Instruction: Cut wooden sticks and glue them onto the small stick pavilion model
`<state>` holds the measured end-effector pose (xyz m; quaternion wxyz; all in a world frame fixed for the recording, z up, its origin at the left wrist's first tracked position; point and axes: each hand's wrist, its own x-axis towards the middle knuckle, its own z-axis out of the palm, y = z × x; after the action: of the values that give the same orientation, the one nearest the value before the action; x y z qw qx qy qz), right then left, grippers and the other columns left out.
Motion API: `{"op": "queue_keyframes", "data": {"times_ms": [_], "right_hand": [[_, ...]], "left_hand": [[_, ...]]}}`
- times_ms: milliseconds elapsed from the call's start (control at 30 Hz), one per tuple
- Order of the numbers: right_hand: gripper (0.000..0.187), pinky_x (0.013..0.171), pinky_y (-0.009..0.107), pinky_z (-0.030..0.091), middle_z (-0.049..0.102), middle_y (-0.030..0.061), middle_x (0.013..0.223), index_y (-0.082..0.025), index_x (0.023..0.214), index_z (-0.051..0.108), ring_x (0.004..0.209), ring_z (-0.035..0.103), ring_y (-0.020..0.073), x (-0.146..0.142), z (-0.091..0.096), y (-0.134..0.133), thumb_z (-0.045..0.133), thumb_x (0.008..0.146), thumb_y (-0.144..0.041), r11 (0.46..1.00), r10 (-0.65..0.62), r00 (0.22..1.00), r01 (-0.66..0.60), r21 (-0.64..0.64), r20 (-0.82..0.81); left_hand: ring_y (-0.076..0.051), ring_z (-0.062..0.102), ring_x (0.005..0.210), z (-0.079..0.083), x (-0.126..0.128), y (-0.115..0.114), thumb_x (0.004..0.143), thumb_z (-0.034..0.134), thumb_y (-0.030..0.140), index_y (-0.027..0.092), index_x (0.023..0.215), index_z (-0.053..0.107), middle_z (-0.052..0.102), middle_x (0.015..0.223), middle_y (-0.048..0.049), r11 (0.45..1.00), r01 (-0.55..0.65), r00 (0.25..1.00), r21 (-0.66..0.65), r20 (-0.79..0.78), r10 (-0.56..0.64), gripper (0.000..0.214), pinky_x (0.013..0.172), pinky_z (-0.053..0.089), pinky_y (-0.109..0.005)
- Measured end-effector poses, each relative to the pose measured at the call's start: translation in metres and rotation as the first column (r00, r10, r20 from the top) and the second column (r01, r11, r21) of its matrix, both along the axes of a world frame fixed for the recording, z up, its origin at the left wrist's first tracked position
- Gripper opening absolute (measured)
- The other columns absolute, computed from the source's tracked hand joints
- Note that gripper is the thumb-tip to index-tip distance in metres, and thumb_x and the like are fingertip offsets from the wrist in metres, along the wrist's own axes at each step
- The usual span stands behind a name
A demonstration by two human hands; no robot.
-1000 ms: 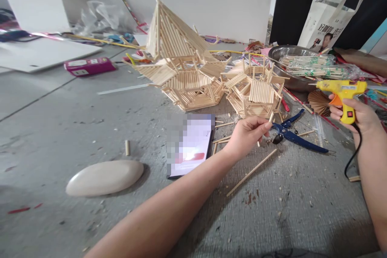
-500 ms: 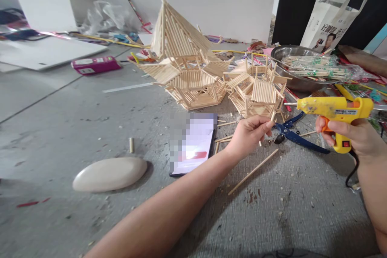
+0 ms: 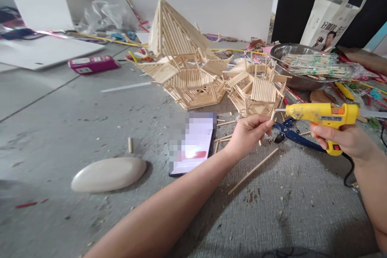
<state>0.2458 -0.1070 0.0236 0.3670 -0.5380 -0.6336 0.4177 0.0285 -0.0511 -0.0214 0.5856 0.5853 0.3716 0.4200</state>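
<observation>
My left hand (image 3: 250,132) pinches a short piece of wooden stick (image 3: 273,115) between thumb and fingers, upright in front of the smaller stick model (image 3: 260,90). My right hand (image 3: 341,139) is wrapped round the grip of a yellow hot glue gun (image 3: 323,113), fingers at its orange trigger. The gun's nozzle points left, at or very close to the stick's upper end; I cannot tell whether they touch. Below the gun lie blue-handled cutters (image 3: 298,139), partly behind my right hand. A longer stick (image 3: 253,171) rests on the floor nearer to me.
Behind stands a taller stick model with a pointed roof (image 3: 178,32). A phone (image 3: 195,145) lies left of my left forearm, and a smooth pale oval object (image 3: 109,174) further left. At right, a metal bowl (image 3: 302,82) holds bagged sticks beside a white bag (image 3: 326,20).
My right hand has brought the glue gun left, so its nozzle is now at the stick piece's upper end. My left hand has stayed almost still.
</observation>
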Motion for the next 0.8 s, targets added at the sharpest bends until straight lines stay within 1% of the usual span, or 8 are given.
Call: {"op": "queue_keyframes", "data": {"times_ms": [200,300,500,633,800], "right_hand": [[0.023,0.038,0.024,0.035,0.048,-0.0033,0.051,-0.02,0.067,0.054,0.039,0.044,0.0084,-0.0041,0.0024,0.0003,0.057,0.075,-0.042,1.0,0.0,1.0,0.0,-0.018,-0.013],[0.026,0.038,0.025,0.035,0.047,-0.0035,0.05,-0.019,0.067,0.054,0.04,0.043,0.0086,-0.0053,0.0036,0.0,0.058,0.074,-0.044,0.999,-0.017,1.0,0.017,-0.033,-0.014],[0.026,0.039,0.024,0.034,0.047,-0.0038,0.048,-0.019,0.066,0.053,0.04,0.043,0.0086,-0.004,0.0027,-0.0006,0.057,0.074,-0.044,0.999,-0.009,1.0,0.009,-0.038,0.001],[0.029,0.039,0.025,0.034,0.047,-0.0034,0.047,-0.019,0.062,0.053,0.041,0.043,0.0089,-0.002,0.0014,-0.0001,0.056,0.075,-0.045,0.999,0.006,1.0,-0.006,-0.048,0.013],[0.034,0.038,0.024,0.033,0.046,-0.0029,0.044,-0.02,0.053,0.049,0.039,0.042,0.0085,-0.0051,0.0044,0.0001,0.055,0.076,-0.045,0.999,0.026,0.999,-0.025,-0.022,0.025]], "left_hand": [[-0.004,0.04,0.041,0.0018,-0.0002,0.0002,0.073,0.059,0.028,0.018,0.057,0.058,0.054,0.052,0.0022,1.0,0.016,1.0,-0.02,0.009,-0.015,0.019,0.042,0.033,-0.019],[-0.004,0.039,0.04,0.0016,-0.0004,0.0,0.074,0.059,0.028,0.018,0.058,0.058,0.054,0.052,0.0023,1.0,0.018,1.0,-0.014,0.007,-0.017,0.019,0.041,0.033,-0.019],[-0.004,0.039,0.04,0.0013,0.0,0.0006,0.074,0.058,0.028,0.019,0.059,0.059,0.054,0.052,0.0024,1.0,0.013,1.0,-0.002,0.006,-0.013,0.018,0.041,0.033,-0.019],[-0.004,0.039,0.04,0.0015,0.0002,0.0014,0.075,0.057,0.027,0.018,0.058,0.058,0.054,0.052,0.0026,1.0,0.02,1.0,0.004,0.002,-0.02,0.018,0.041,0.033,-0.019],[-0.004,0.04,0.041,0.001,0.0,0.0002,0.074,0.057,0.028,0.018,0.058,0.057,0.054,0.052,0.0022,1.0,0.016,1.0,0.011,-0.001,-0.016,0.019,0.041,0.033,-0.018]]}}
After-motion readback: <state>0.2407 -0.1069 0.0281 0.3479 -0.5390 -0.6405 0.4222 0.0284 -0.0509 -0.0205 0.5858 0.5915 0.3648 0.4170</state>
